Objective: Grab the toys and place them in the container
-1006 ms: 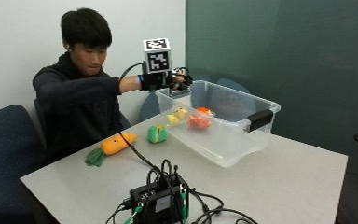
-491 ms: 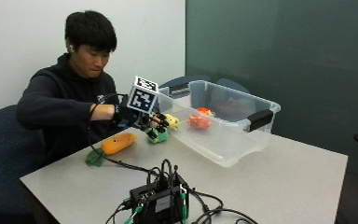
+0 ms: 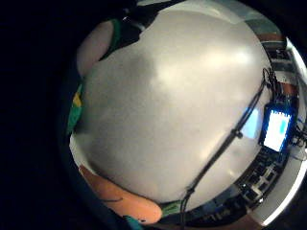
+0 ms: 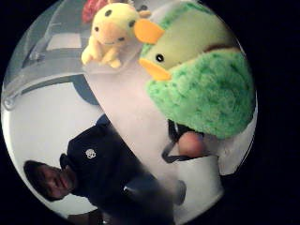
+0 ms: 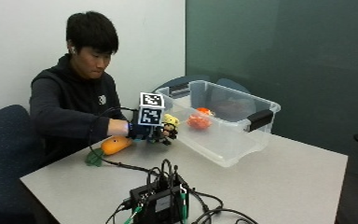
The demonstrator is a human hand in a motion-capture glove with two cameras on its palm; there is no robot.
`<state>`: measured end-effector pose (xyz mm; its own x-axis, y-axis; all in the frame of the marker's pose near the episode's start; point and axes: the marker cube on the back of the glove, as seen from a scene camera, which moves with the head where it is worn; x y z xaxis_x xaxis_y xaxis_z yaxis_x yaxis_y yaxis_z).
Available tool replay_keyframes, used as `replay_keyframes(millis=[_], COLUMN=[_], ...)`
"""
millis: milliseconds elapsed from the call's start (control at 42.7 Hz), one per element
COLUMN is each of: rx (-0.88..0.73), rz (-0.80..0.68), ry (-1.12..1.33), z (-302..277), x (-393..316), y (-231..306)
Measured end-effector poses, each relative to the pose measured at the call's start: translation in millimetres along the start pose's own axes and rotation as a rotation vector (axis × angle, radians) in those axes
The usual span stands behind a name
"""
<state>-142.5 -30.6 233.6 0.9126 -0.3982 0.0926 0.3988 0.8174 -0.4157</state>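
Orange carrot toy [image 5: 114, 144]: lies on the surface [image 5: 291, 182], leftmost. Right hand [image 5: 143, 132]: grip down over the green duck plush [image 4: 201, 89] beside the container [image 5: 229, 122]; closure cannot be told. Duck: fuzzy green body, orange beak. Advice: gather the body fully, lift clear of the rim. Yellow plush [image 4: 110, 33], orange toy [image 5: 199, 120]: inside.

Grey table [image 5: 278, 182] in front of me. On it: clear container [image 5: 229, 135] at my 1 o'clock, orange carrot toy [image 5: 112, 145] at 11, green plush duck [image 4: 206, 89] by the container's wall, black electronics box [image 5: 160, 203] with cables at 12, far edge.
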Motion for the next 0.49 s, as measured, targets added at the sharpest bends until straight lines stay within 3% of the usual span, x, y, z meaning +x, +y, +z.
replay_keyframes(millis=[304, 491], rx=[0.129, 0.421], rz=[0.011, -0.014], ry=[-0.024, -0.109], z=[-24, -159], x=[-10, -41], y=[9, 25])
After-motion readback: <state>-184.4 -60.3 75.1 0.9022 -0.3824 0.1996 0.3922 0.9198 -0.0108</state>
